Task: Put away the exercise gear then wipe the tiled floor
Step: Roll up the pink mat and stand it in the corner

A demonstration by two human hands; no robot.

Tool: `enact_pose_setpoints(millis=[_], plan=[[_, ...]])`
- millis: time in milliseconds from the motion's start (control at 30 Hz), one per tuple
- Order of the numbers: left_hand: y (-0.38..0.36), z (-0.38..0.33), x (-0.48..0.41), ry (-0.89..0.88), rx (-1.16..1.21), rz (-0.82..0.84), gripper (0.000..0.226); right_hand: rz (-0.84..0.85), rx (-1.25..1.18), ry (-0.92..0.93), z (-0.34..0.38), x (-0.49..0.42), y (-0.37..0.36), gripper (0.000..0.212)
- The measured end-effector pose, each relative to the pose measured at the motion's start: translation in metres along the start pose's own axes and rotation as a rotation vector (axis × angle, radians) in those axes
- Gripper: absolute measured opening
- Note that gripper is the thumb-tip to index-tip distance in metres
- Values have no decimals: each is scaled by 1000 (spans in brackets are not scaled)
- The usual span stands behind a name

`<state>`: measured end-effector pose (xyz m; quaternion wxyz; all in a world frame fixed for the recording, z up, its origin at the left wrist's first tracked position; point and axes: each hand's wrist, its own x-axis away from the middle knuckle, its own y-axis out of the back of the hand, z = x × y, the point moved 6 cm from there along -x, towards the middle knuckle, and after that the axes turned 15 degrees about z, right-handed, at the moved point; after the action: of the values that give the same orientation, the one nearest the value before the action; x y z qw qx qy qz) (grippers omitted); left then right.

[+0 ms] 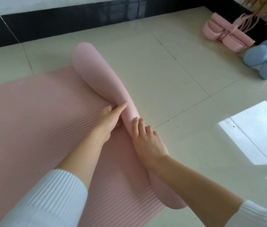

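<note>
1 tiled floor (170, 76), cream and glossy, the largest entry. It bears everything listed below. Dark specks lie near the grout lines and window glare shows at my right. No cloth is in view, so I judge the wiping not yet begun.

1 exercise mat (31, 120), pink, ribbed face up, lying flat on the floor to my left and under my forearms.

1 roll (96, 76), the mat's right end wound into a thick tube. It rests on the flat part and runs from beside me toward the black skirting (64, 22).

2 white knit sleeves (52, 199), pushed back from the wrists.

1 left hand (111, 117), set at the seam where the tube meets the flat mat. One digit lies along the tube, the rest tuck under it, and the hand grips the roll.

1 right hand (147, 141), just beside the left, draped over the tube's top. Its fingers curve down the far side and hold the roll.

2 or more blue dumbbells (264, 61), well apart at far right, near the wall.

1 pink bundle (223, 36), tied with ribbon, just behind them. I cannot tell what it contains.

Step in hand, as I judge it: rolling up the mat, with much of it unrolled. The next move calls for both hands to turn the tube leftward across the ribs, tightly. Both grip the near half, so the far end needs watching for skew.
</note>
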<state>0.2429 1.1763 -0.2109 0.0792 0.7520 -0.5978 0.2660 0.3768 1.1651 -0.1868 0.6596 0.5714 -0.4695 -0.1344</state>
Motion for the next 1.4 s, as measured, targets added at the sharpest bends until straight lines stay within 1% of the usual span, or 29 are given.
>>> enact_pose_setpoints(millis=[67, 100, 167, 200, 233, 333, 367, 400, 433, 500, 567, 600, 633, 667, 700, 800, 867, 933, 967, 1033, 1067, 1100, 1167, 1233, 1300, 1333, 1400], plan=[[7, 3, 0, -9, -41, 21, 31, 36, 35, 8, 3, 5, -6, 50], [12, 4, 0, -8, -56, 30, 24, 42, 4, 49, 6, 8, -5, 49], [20, 5, 2, 16, -105, 34, 16, 51, -155, 133, 11, 15, -3, 53], [25, 5, 3, 40, -143, 33, 16, 55, -244, 149, 11, 18, 2, 52], [31, 7, 4, 61, -171, 28, 17, 41, -331, 149, 13, 21, 7, 49], [46, 8, 12, 99, -204, 14, 18, -21, -515, 124, 21, 24, 19, 29], [49, 8, 15, 97, -212, 12, 19, -27, -583, 119, 23, 24, 21, 28], [51, 7, 19, 94, -231, 7, 26, -34, -658, 113, 23, 23, 22, 29], [54, 6, 21, 87, -250, -15, 40, -44, -738, 98, 21, 21, 23, 32], [59, -5, 30, 13, -321, -104, 61, -65, -901, 33, 15, 20, 26, 41], [61, -21, 41, -103, -570, -187, 75, -4, -1010, -40, 9, 17, 24, 61], [61, -28, 47, -154, -727, -210, 77, 59, -1023, -72, 8, 14, 22, 69], [60, -32, 53, -201, -866, -220, 75, 119, -1018, -95, 8, 12, 21, 72], [60, -35, 57, -230, -967, -221, 70, 160, -1010, -105, 10, 10, 21, 71], [62, -34, 60, -232, -1015, -212, 66, 178, -989, -105, 12, 10, 22, 70], [71, -35, 65, -149, -1014, -168, 53, 160, -788, -68, 26, 12, 27, 67], [78, -37, 69, -77, -984, -133, 50, 160, -749, -32, 39, 16, 26, 64], [86, -34, 75, 14, -946, -91, 58, 183, -795, 12, 50, 19, 24, 58], [92, -30, 78, 54, -947, -74, 64, 189, -831, 33, 56, 20, 24, 52], [103, -21, 86, 113, -958, -43, 77, 172, -929, 83, 65, 23, 29, 30], [109, -17, 90, 126, -927, -27, 82, 166, -992, 109, 69, 25, 33, 21], [115, -13, 95, 119, -872, -22, 82, 166, -1042, 137, 74, 27, 36, 19], [124, -8, 105, 106, -755, -45, 76, 156, -1089, 172, 80, 30, 39, 22], [133, -4, 116, 113, -739, -91, 86, 114, -1115, 160, 80, 31, 42, 29], [137, -7, 128, 83, -868, -130, 89, 98, -1137, 111, 79, 30, 41, 45], [137, -11, 135, 49, -962, -151, 86, 135, -1162, 79, 79, 29, 39, 55], [139, -18, 148, -6, -1130, -189, 77, 265, -1255, 28, 83, 28, 34, 71]])
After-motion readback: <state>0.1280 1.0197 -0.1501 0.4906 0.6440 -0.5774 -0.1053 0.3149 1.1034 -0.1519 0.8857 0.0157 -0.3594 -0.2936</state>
